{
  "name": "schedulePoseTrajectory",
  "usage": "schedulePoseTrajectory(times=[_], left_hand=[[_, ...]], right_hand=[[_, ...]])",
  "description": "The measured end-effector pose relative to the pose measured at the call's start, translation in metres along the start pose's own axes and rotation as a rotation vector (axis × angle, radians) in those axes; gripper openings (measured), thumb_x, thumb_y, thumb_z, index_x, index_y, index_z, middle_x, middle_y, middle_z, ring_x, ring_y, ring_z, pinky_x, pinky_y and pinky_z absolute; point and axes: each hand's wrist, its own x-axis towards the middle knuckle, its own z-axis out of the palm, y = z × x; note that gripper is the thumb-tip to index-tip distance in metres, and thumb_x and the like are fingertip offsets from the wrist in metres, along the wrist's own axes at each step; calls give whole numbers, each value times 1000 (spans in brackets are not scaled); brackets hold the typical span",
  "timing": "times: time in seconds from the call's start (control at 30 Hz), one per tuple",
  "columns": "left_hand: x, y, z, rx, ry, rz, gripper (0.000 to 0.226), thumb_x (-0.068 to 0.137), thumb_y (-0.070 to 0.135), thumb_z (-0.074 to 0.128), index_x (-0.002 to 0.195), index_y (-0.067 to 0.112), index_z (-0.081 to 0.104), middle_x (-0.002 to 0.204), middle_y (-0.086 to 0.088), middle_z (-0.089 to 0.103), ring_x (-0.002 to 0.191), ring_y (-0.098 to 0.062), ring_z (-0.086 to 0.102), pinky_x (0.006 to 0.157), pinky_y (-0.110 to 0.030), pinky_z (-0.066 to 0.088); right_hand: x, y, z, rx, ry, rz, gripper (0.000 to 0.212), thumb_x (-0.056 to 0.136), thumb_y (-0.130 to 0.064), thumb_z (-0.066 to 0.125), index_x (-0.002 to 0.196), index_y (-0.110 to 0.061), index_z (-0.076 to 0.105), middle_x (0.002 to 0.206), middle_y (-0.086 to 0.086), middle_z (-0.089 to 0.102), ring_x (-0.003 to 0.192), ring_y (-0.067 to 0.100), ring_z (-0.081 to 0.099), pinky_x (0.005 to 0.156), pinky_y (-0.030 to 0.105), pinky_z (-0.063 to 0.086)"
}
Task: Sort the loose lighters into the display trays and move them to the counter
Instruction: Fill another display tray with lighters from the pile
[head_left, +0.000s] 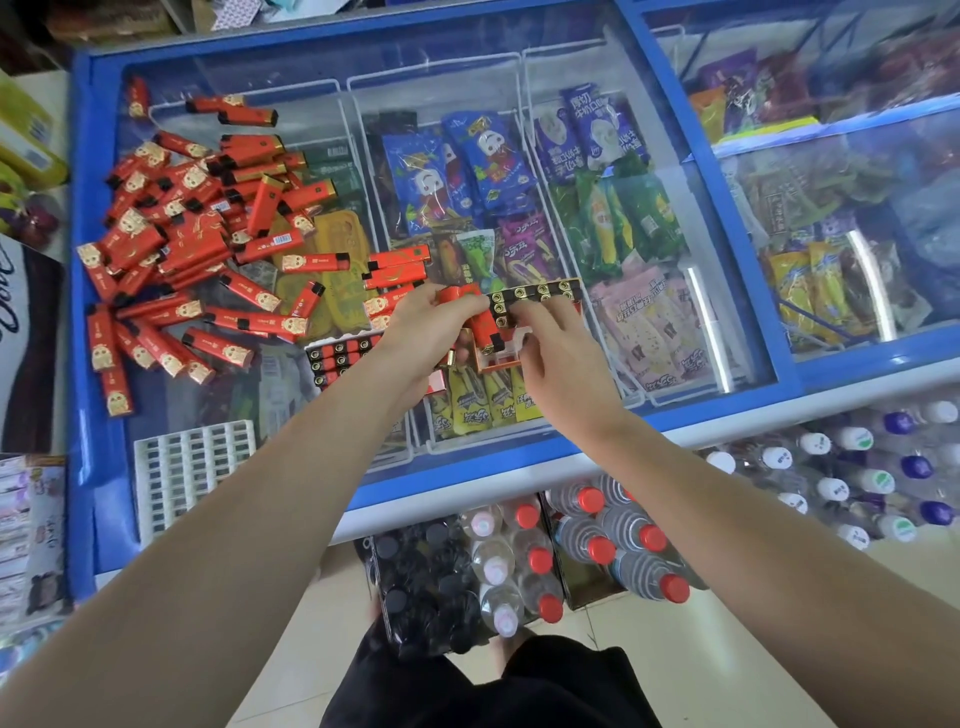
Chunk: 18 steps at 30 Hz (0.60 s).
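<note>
Many loose red lighters (171, 244) lie heaped on the glass lid of a blue chest freezer (83, 312), at its left. At the lid's middle stands a display tray (535, 299) partly filled with upright lighters, black tops showing. My left hand (421, 332) grips several red lighters (457, 294) just left of that tray. My right hand (556, 338) pinches one red lighter (485, 335) over the tray's open slots. A second filled tray (337, 358) sits left of my left wrist. An empty white tray (192, 467) lies at the lid's front left.
Wrapped ice creams fill wire baskets under the glass. A second freezer (841, 208) adjoins on the right. Packs of bottled drinks (587, 545) stand on the floor against the freezer front. Magazines (31, 530) sit at the left edge.
</note>
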Motion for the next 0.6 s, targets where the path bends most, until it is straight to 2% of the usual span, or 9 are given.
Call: schedulePoseTrajectory(times=[0.07, 0.13, 0.27, 0.33, 0.4, 0.5, 0.53, 0.6], left_hand=[[0, -1, 0, -21, 14, 5, 23, 93, 25, 74, 112, 14, 64, 84, -7, 60, 57, -12, 50, 48, -26, 44], [0, 0, 2, -32, 26, 16, 26, 92, 25, 76, 113, 17, 64, 84, -6, 59, 57, -12, 49, 48, -25, 43], [-2, 1, 7, -4, 10, 57, 31, 90, 32, 78, 115, 19, 64, 87, -4, 63, 62, -14, 52, 52, -27, 46], [-3, 1, 10, 24, 3, 86, 27, 90, 34, 78, 111, 21, 66, 93, -3, 66, 69, -16, 55, 53, -27, 47], [-5, 2, 13, 59, -11, 112, 22, 92, 33, 75, 108, 21, 66, 97, -3, 67, 73, -16, 58, 54, -26, 47], [-8, 4, 15, 95, -34, 130, 15, 97, 30, 69, 108, 20, 67, 94, -3, 69, 66, -12, 58, 52, -24, 48], [-9, 5, 16, 124, -31, 136, 14, 98, 29, 67, 108, 19, 65, 90, -2, 70, 60, -10, 58, 52, -23, 48], [-10, 4, 14, 202, -4, 144, 15, 100, 30, 64, 111, 21, 59, 86, -1, 69, 57, -10, 60, 57, -26, 51]], right_hand=[[2, -9, -7, 210, 22, 152, 36, 95, 3, 46, 123, -13, 61, 113, 5, 60, 90, 17, 63, 75, 43, 55], [3, -21, -18, 487, 14, 306, 35, 96, 3, 46, 120, -18, 60, 107, 8, 64, 82, 11, 69, 76, 45, 59], [2, -34, -37, 757, -62, 411, 30, 97, 5, 51, 122, -7, 61, 99, 12, 66, 68, 5, 71, 67, 24, 58], [3, -32, -39, 741, -59, 381, 29, 92, 3, 61, 118, -8, 65, 97, 7, 67, 73, 9, 72, 70, 29, 60], [3, -26, -40, 663, -46, 327, 32, 79, -4, 69, 108, -16, 70, 103, 3, 66, 85, 20, 72, 78, 38, 61], [0, -17, -37, 659, -12, 315, 28, 76, 3, 73, 97, -15, 74, 108, 4, 67, 95, 22, 71, 88, 37, 59], [0, -16, -39, 664, 13, 326, 25, 78, 4, 72, 94, -15, 75, 107, 4, 69, 93, 19, 71, 87, 36, 59], [1, -12, -42, 671, 78, 383, 17, 79, -4, 66, 86, -16, 76, 98, 3, 73, 84, 14, 69, 77, 31, 57]])
